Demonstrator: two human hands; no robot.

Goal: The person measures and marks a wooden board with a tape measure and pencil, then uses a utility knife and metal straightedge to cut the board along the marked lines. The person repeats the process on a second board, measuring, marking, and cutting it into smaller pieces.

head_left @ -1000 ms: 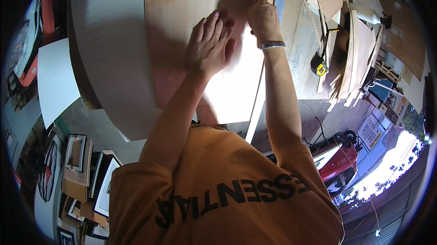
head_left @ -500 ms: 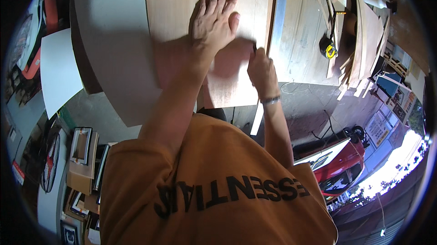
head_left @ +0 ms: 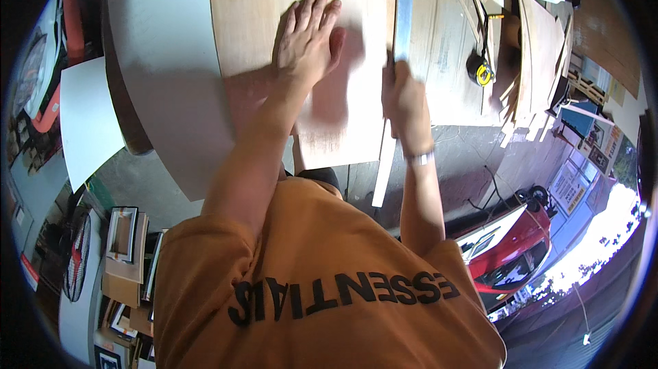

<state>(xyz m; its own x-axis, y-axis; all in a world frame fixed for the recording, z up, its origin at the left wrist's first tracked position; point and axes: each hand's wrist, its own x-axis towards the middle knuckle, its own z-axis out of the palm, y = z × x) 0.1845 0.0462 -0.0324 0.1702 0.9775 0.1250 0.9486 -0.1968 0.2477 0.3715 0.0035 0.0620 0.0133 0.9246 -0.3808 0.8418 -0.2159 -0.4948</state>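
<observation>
View from above the worker at the bench. The left hand lay flat, fingers spread wide and holding nothing, pressed palm-down on the pale plywood panel. That panel rested on a larger white board which overhung the bench's near edge. The right hand was closed around a long metal straightedge, which ran along the panel's right edge and jutted past the near edge toward the worker (whether a blade or pencil was also in that grip could not be told). A yellow-and-black tape measure sat just beyond, near a stack of wood offcuts.

To do this step well, it seemed the flat hand should bear straight down so the panel could not creep, while the straightedge stayed flush against the edge along its whole length; fingers were best kept clear of the rule's working side, and the overhanging end needed watching for tilt.
</observation>
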